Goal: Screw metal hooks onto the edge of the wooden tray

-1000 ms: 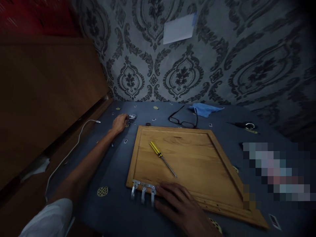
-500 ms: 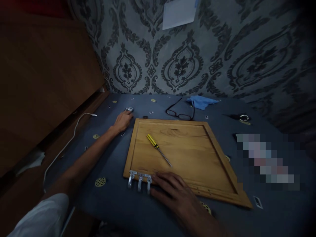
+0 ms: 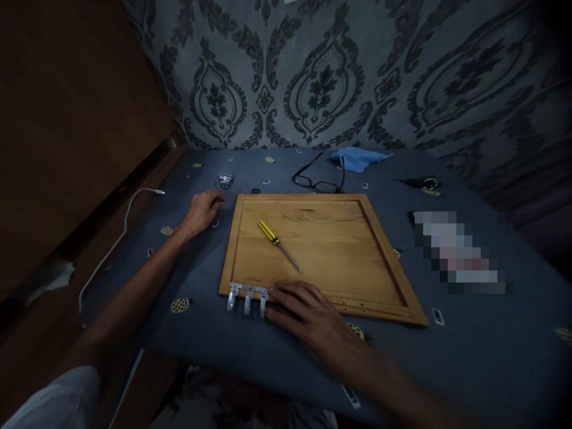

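Right hand (image 3: 308,313): open, fingertips against the metal hooks (image 3: 249,294) on the wooden board (image 3: 330,238), likely so we steady them | left hand (image 3: 203,213): fingers curled, gripping anything we cannot tell, near shiny bundle (image 3: 224,181) | screwdriver (image 3: 276,241): beyond our right hand, probably kept handy

The single camera, worn on the head, looks forward and steeply down over the table (image 3: 491,351); the left hand (image 3: 203,213) and right hand (image 3: 308,313) reach in from below, the board (image 3: 333,244) lies near mid-view, and the wall (image 3: 268,77) fills the top.
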`<control>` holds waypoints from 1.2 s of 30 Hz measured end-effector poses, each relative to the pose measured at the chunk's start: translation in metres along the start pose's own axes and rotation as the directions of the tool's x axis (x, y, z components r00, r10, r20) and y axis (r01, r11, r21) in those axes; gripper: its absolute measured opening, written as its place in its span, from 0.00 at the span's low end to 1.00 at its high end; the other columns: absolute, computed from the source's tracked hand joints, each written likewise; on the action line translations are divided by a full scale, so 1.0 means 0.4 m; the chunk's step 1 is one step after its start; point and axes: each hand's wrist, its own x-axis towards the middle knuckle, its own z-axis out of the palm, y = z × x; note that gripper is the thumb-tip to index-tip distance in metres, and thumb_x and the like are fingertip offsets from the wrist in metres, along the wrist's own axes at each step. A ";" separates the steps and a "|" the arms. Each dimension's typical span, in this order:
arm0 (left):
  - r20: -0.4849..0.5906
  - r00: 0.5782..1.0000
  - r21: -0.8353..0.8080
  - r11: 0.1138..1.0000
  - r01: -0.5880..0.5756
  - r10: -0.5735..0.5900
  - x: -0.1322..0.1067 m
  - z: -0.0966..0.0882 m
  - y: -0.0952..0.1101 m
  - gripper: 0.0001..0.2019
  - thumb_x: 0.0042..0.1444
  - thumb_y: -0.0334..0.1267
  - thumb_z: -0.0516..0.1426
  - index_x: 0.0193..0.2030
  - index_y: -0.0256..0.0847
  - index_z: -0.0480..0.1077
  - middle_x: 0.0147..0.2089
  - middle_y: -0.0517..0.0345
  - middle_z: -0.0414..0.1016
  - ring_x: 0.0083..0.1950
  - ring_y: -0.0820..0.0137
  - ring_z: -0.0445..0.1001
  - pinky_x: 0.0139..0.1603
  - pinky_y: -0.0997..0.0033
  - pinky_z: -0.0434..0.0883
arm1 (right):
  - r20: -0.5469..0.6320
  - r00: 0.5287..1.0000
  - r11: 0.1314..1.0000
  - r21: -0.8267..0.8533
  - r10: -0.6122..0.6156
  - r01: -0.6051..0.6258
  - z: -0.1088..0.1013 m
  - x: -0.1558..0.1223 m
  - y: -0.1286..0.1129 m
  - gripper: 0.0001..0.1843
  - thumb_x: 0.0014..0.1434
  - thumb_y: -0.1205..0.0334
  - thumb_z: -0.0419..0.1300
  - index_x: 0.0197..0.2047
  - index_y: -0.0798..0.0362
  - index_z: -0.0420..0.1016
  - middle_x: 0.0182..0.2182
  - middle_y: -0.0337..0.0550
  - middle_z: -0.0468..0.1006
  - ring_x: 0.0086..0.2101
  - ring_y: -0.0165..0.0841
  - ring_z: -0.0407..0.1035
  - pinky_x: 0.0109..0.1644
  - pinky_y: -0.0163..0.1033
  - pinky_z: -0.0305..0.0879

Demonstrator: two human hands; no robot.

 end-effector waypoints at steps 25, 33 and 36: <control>0.087 0.996 -0.047 0.998 0.036 -0.032 -0.294 -0.056 0.058 0.12 0.68 0.38 0.51 0.46 0.40 0.77 0.46 0.51 0.80 0.48 0.61 0.78 0.52 0.62 0.73 | -0.036 0.998 0.998 -0.047 -0.046 0.044 0.016 -0.003 0.011 0.21 0.68 0.73 0.54 0.58 0.50 0.78 0.57 0.49 0.81 0.58 0.44 0.70 0.57 0.53 0.72; 0.201 0.979 0.037 0.999 0.033 -0.040 -0.282 -0.058 0.057 0.10 0.63 0.34 0.52 0.41 0.41 0.75 0.42 0.52 0.80 0.45 0.60 0.78 0.50 0.61 0.72 | -0.048 0.998 0.999 -0.038 -0.038 0.036 0.020 -0.008 0.007 0.19 0.69 0.72 0.54 0.58 0.51 0.77 0.58 0.50 0.80 0.59 0.44 0.68 0.60 0.54 0.70; 0.231 0.972 0.061 0.998 0.032 -0.045 -0.275 -0.065 0.061 0.09 0.61 0.33 0.52 0.39 0.41 0.74 0.40 0.52 0.80 0.44 0.60 0.77 0.49 0.61 0.71 | -0.027 0.999 1.000 -0.018 -0.021 0.021 0.026 -0.012 0.008 0.20 0.68 0.72 0.55 0.60 0.51 0.76 0.59 0.50 0.79 0.61 0.44 0.67 0.62 0.54 0.68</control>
